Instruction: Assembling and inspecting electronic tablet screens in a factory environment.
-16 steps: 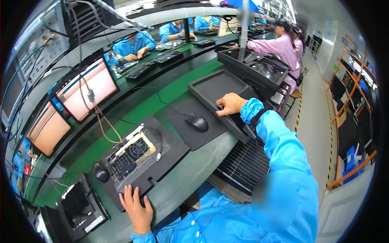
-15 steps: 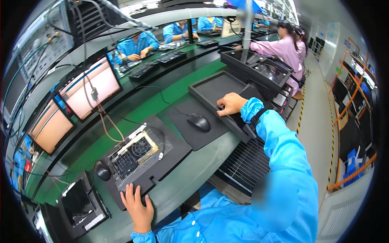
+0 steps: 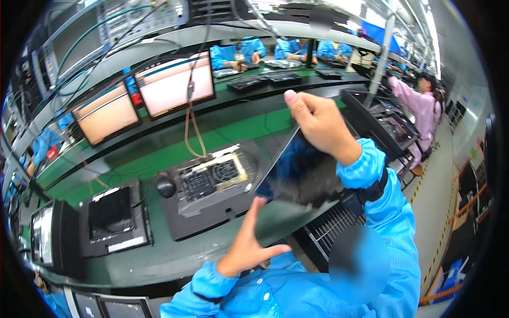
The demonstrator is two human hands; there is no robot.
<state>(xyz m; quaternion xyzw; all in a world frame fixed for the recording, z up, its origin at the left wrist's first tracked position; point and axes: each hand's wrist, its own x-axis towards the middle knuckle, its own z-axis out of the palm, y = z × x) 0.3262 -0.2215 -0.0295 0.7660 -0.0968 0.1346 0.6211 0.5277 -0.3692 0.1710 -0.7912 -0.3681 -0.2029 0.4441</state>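
As I watch from beside the table [image 3: 164,265], head view: right hand [image 3: 322,126] closed on the upper edge of a dark, glossy panel [image 3: 306,174], grip partly hidden. Panel tilted, raised over the table's near side, right of the mat [image 3: 191,226]. Left hand [image 3: 248,247] spread, holding nothing; one fingertip by the panel's lower corner, touch or gap unclear. Progress, by my judgement: panel picked up, not yet set down. Fixture [image 3: 199,183] on the mat lies uncovered; cable [image 3: 190,90] hangs down to it. Mouse [image 3: 165,184] just left of it.
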